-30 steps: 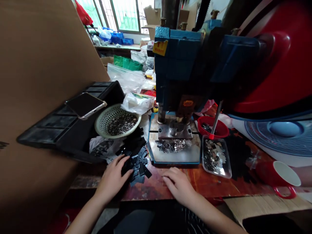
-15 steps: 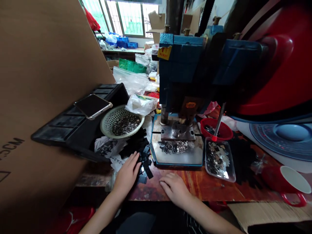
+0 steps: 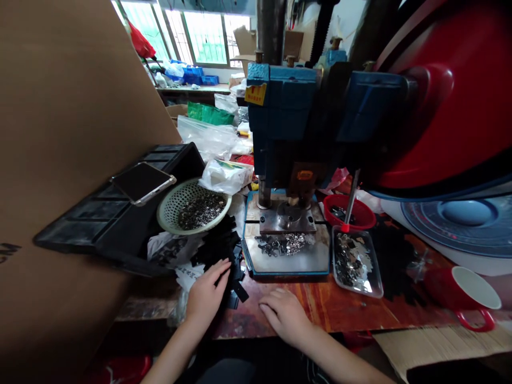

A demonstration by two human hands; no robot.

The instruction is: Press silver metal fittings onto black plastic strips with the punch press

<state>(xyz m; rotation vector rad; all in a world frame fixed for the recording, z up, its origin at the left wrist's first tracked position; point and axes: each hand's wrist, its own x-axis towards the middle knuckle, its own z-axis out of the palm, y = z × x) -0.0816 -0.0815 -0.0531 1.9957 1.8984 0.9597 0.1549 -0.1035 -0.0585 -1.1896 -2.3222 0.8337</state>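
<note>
My left hand [image 3: 208, 290] reaches over a pile of black flat strips [image 3: 240, 292] on the table. Its fingers stretch forward, with the thumb apart, touching or just above the strips. On the bare wood to the right rests my right hand [image 3: 286, 316], fingers curled in and the thumb beside them; whatever may be under them is hidden. Ahead of it stands a blue bench press [image 3: 280, 101]. Small dark and shiny metal pieces [image 3: 286, 244] lie on its steel base plate [image 3: 288, 265], in front of a metal die block [image 3: 288, 218].
A pale green basket [image 3: 166, 216] of small metal parts stands left, beside a black crate [image 3: 100, 213] carrying a phone [image 3: 142, 182]. Right are a red bowl [image 3: 370, 218], a clear tray [image 3: 376, 277] of metal pieces and a red mug [image 3: 444, 290]. A large cardboard box [image 3: 80, 96] walls the left.
The view has shifted slightly. My left hand's fingers have drawn closer together and point more to the right over the strips. My right hand stays in place on the table.
</note>
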